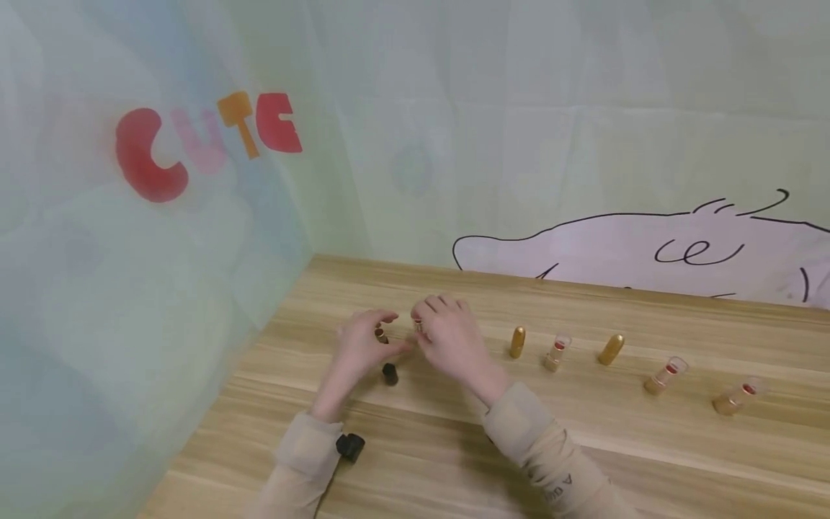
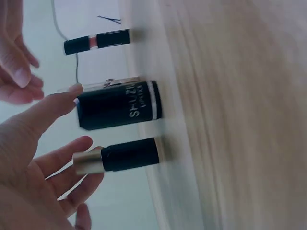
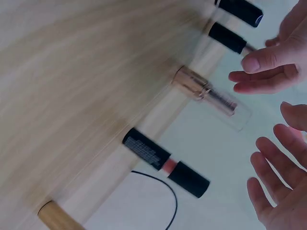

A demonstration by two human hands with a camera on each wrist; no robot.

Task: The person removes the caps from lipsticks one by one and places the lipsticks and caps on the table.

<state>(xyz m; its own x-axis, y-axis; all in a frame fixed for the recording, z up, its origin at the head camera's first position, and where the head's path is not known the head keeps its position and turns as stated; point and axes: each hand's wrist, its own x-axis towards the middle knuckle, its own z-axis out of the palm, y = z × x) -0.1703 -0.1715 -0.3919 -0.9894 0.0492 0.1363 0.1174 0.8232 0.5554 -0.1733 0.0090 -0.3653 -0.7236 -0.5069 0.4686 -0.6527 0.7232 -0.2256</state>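
Observation:
My left hand (image 1: 363, 346) has its thumb and fingers spread around an uncapped black lipstick with a gold top (image 2: 129, 155), without gripping it. A larger black lipstick cap (image 2: 117, 108) with white lettering stands beside that lipstick; the left thumb tip overlaps its upper end in the left wrist view. My right hand (image 1: 450, 339) hovers with loosely bent, parted fingers, nothing between them in the right wrist view (image 3: 283, 167). Close to it stand a rose-gold lipstick with a clear cap (image 3: 192, 84) and a black lipstick with a pink band (image 3: 146, 151). In the head view the right hand partly hides them.
To the right on the wooden table (image 1: 454, 461) stand gold bullet-shaped tubes (image 1: 517, 342) and several clear-capped rose-gold lipsticks (image 1: 664, 376). A black device (image 1: 350, 447) sits at the left sleeve cuff. Fabric walls (image 1: 415, 166) border the table's back and left side.

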